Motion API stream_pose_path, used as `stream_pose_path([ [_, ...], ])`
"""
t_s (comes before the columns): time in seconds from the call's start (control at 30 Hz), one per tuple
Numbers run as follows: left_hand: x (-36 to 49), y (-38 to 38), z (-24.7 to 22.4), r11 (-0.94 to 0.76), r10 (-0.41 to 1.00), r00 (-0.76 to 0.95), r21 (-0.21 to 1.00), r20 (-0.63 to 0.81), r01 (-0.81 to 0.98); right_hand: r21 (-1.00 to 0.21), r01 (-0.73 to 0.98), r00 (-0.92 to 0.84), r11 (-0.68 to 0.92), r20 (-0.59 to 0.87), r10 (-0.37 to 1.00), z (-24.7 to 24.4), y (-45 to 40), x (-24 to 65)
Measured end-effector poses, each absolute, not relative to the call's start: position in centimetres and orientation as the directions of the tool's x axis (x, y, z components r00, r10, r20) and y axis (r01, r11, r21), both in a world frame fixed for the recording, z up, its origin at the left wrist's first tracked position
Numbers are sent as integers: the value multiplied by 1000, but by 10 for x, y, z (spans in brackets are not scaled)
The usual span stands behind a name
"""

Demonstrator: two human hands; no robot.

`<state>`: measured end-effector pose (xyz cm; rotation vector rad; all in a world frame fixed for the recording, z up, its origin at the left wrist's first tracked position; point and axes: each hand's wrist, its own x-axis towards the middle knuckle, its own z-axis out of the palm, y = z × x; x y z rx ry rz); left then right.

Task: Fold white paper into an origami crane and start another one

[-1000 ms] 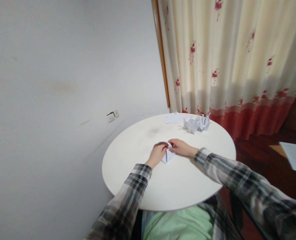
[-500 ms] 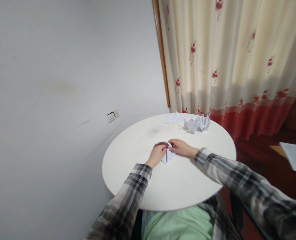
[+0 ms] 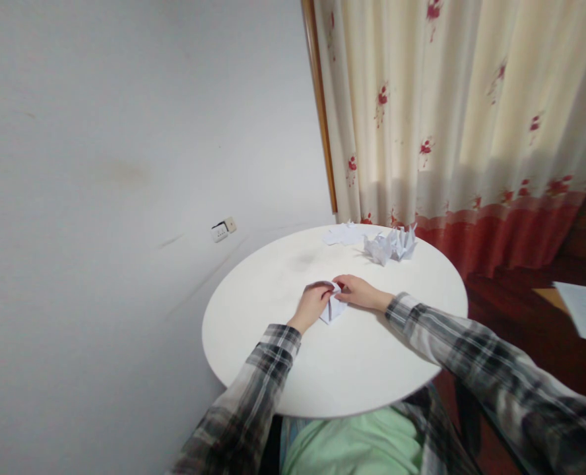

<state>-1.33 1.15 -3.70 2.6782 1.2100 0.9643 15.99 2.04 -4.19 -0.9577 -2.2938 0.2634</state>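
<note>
A small piece of folded white paper point(image 3: 333, 311) lies on the round white table point(image 3: 253, 330), between my two hands. My left hand point(image 3: 315, 302) grips its left side with bent fingers. On the other side my right hand point(image 3: 358, 290) pinches the paper's upper right edge between thumb and fingers. A crease or slit runs down the middle of the paper, and its upper part is partly covered by my fingers.
Several folded white paper figures point(image 3: 390, 245) stand at the table's back right. Flat white paper point(image 3: 342, 234) lies by the far edge. A wall point(image 3: 99, 264) is close on the left, a flowered curtain point(image 3: 451, 132) behind. Printed sheets point(image 3: 585, 310) lie at far right.
</note>
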Motion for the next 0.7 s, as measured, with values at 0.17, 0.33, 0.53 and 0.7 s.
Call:
stream_pose_path([
  [0.17,-13,11,-37,-692,692,500,282,521,664,-390,569,-540,724,487,686,-43,21,160],
  [0.33,-13,10,-35,-693,692,503,282,518,663,-398,572,-537,717,479,694,-43,22,160],
  [0.53,-13,8,-34,-693,696,501,299,514,656,-405,565,-539,719,479,693,-42,21,160],
  [0.7,-12,9,-34,-684,706,493,307,509,662,-408,569,-534,715,478,698,-42,20,160],
])
